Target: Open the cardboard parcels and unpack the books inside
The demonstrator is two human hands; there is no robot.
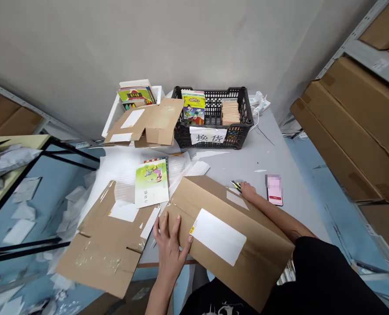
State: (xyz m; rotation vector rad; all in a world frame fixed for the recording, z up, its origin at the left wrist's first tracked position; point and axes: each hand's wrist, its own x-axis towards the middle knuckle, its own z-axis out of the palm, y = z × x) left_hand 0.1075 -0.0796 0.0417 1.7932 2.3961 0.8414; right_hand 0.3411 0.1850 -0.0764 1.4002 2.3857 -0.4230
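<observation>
A cardboard box (194,258) with a white label (219,236) on its near side is tilted toward me at the table's front edge. My left hand (171,240) lies with spread fingers against the box's left side. Beyond the box, my right hand (247,191) is closed around a utility knife (236,186) with a yellow and black body. That forearm reaches over the box's far right side. Left of the box lies a flattened cardboard sheet (105,249). Picture books (152,183) rest on white wrapping just behind it.
A black crate (214,131) with books stands at the back, beside a white bin (110,114) of books and an opened carton (158,118). A phone (274,190) lies at right. Large cartons (352,127) fill the right-hand shelf; a side table (17,153) stands left.
</observation>
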